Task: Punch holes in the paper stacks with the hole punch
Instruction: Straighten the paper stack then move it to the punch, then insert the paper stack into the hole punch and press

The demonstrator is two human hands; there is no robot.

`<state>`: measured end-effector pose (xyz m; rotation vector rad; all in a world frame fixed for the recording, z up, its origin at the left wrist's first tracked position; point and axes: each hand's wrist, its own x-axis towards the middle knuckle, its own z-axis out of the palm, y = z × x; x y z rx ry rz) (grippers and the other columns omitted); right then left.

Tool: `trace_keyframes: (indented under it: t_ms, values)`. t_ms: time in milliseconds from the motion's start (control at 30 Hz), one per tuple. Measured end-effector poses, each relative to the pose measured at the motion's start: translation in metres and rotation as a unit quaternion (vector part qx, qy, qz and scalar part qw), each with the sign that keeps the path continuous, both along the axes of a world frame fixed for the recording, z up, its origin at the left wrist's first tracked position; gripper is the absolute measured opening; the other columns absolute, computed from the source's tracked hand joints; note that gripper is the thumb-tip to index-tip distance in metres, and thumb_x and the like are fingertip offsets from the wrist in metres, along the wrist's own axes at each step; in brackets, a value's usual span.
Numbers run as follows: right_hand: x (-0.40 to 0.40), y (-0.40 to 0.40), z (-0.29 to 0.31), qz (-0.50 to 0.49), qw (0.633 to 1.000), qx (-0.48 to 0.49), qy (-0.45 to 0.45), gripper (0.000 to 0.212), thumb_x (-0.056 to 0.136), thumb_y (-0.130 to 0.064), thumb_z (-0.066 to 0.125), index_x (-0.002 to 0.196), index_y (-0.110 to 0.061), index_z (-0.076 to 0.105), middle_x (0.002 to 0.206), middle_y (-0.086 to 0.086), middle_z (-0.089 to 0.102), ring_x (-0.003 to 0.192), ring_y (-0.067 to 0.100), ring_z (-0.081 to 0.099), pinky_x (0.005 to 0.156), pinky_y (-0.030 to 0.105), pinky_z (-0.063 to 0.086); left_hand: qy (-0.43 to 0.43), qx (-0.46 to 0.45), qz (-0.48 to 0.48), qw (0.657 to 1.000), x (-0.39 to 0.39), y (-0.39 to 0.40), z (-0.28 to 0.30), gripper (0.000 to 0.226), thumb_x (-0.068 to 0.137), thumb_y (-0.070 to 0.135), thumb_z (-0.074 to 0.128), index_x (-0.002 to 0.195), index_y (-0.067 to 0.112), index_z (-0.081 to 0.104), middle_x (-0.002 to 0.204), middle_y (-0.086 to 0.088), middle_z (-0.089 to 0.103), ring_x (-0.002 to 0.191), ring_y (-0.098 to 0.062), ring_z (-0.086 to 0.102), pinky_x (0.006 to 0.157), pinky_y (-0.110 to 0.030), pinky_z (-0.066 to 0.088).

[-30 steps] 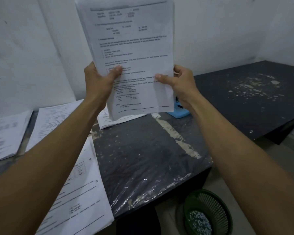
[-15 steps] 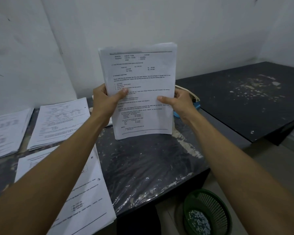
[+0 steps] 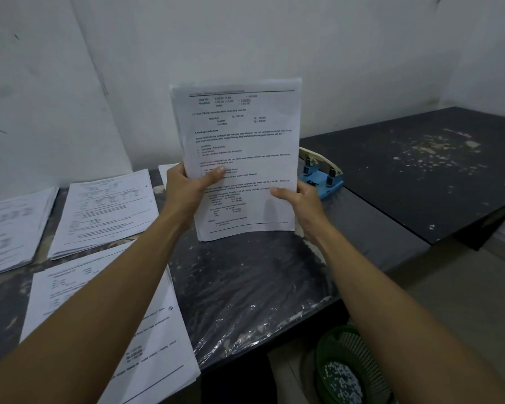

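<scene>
Paper stack upright on desk, both hands gripping it.
Desk (image 3: pixel 245 287), dark top; paper stack (image 3: pixel 239 147) stands on its bottom edge. Left hand (image 3: pixel 187 191) grip clamps left edge, thumb across the front; right hand (image 3: pixel 303 199) grip clamps right edge the same way. Other stacks (image 3: pixel 105 208) lie flat at left. Hole punch (image 3: pixel 321 173), blue, sits on desk just behind the right hand.

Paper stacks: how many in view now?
4, perhaps 5. One held upright in both hands, three lying flat: far left, middle left, near left. A paper corner behind the left hand may be another.
</scene>
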<state>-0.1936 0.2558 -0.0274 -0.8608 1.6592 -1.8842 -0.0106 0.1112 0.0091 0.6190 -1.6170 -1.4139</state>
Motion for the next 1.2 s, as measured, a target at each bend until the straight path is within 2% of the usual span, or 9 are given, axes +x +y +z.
trace_keyframes:
  t_ms: [233, 333, 467, 600, 700, 800, 933, 1033, 1200]
  values:
    - [-0.007, 0.002, -0.001, 0.012, 0.997, 0.062, 0.043, 0.021, 0.093, -0.008, 0.06, 0.098, -0.026, 0.069, 0.094, -0.018, 0.07, 0.087, 0.002, 0.066, 0.067, 0.017, 0.052, -0.019, 0.008, 0.01, 1.0, 0.0, -0.001, 0.0, 0.03, 0.076, 0.03, 0.085, 0.102, 0.023, 0.07, 0.097, 0.009, 0.078, 0.084, -0.014, 0.076, 0.063, -0.028, 0.061]
    - [-0.019, 0.005, 0.007, 0.008, 0.997, 0.073, 0.021, 0.015, 0.092, -0.008, 0.065, 0.102, -0.018, 0.071, 0.097, -0.008, 0.073, 0.088, 0.013, 0.07, 0.074, 0.026, 0.058, -0.031, 0.026, 0.007, 0.999, -0.007, -0.005, 0.013, 0.031, 0.074, 0.028, 0.088, 0.1, 0.022, 0.072, 0.091, 0.01, 0.078, 0.08, -0.013, 0.076, 0.062, -0.029, 0.062]
    - [-0.035, 0.009, 0.034, 0.02, 0.993, 0.119, -0.013, 0.023, 0.091, -0.005, 0.068, 0.113, -0.002, 0.07, 0.091, -0.003, 0.073, 0.069, 0.007, 0.071, 0.055, 0.017, 0.054, -0.053, 0.057, -0.045, 0.996, -0.018, -0.013, 0.03, 0.035, 0.079, 0.014, 0.084, 0.112, 0.017, 0.071, 0.107, 0.001, 0.077, 0.092, -0.019, 0.076, 0.076, -0.038, 0.062]
    - [-0.049, 0.013, 0.047, 0.028, 0.977, 0.213, 0.007, 0.023, 0.089, -0.011, 0.071, 0.109, -0.001, 0.069, 0.103, 0.005, 0.072, 0.078, 0.017, 0.068, 0.055, 0.024, 0.052, -0.067, 0.076, -0.049, 0.994, -0.032, -0.011, 0.026, 0.033, 0.083, 0.005, 0.079, 0.114, 0.014, 0.069, 0.107, -0.001, 0.076, 0.088, -0.02, 0.076, 0.073, -0.038, 0.063]
    - [-0.059, 0.012, 0.051, -0.041, 0.96, 0.253, 0.111, 0.019, 0.083, -0.024, 0.076, 0.084, -0.007, 0.067, 0.08, -0.001, 0.066, 0.068, 0.015, 0.061, 0.054, 0.025, 0.043, -0.062, 0.116, -0.011, 0.991, -0.047, -0.006, 0.013, 0.037, 0.082, 0.002, 0.078, 0.117, 0.008, 0.068, 0.1, -0.001, 0.074, 0.084, -0.02, 0.075, 0.065, -0.032, 0.062]
    - [-0.073, 0.01, 0.054, -0.184, 0.898, 0.271, 0.294, 0.027, 0.077, -0.026, 0.069, 0.06, -0.007, 0.063, 0.056, 0.001, 0.061, 0.052, 0.017, 0.059, 0.048, 0.025, 0.047, -0.073, 0.135, 0.007, 0.988, -0.064, -0.004, -0.003, 0.039, 0.081, -0.003, 0.078, 0.118, 0.007, 0.068, 0.096, 0.001, 0.072, 0.085, -0.018, 0.073, 0.062, -0.028, 0.061]
    - [-0.095, 0.004, 0.06, -0.249, 0.878, 0.228, 0.339, 0.02, 0.079, -0.019, 0.063, 0.068, -0.003, 0.07, 0.062, 0.011, 0.069, 0.053, 0.024, 0.068, 0.053, 0.043, 0.06, -0.094, 0.159, 0.02, 0.983, -0.086, 0.0, -0.022, 0.038, 0.08, -0.005, 0.077, 0.117, 0.005, 0.068, 0.089, 0.003, 0.069, 0.082, -0.017, 0.07, 0.052, -0.024, 0.057]
    - [-0.112, -0.006, 0.057, -0.275, 0.854, 0.21, 0.39, 0.017, 0.082, -0.016, 0.062, 0.072, -0.004, 0.069, 0.068, 0.009, 0.069, 0.059, 0.017, 0.065, 0.057, 0.038, 0.06, -0.106, 0.181, 0.031, 0.977, -0.102, 0.002, -0.036, 0.037, 0.081, -0.005, 0.075, 0.116, 0.005, 0.068, 0.086, 0.004, 0.067, 0.079, -0.018, 0.068, 0.049, -0.024, 0.056]
    - [-0.138, -0.032, 0.046, -0.157, 0.883, 0.22, 0.385, 0.021, 0.098, -0.03, 0.049, 0.096, -0.015, 0.064, 0.098, -0.001, 0.058, 0.082, 0.015, 0.054, 0.066, 0.029, 0.04, -0.1, 0.214, 0.036, 0.971, -0.125, 0.005, -0.055, 0.034, 0.081, -0.007, 0.073, 0.111, 0.007, 0.065, 0.092, -0.001, 0.068, 0.081, -0.02, 0.069, 0.054, -0.028, 0.057]
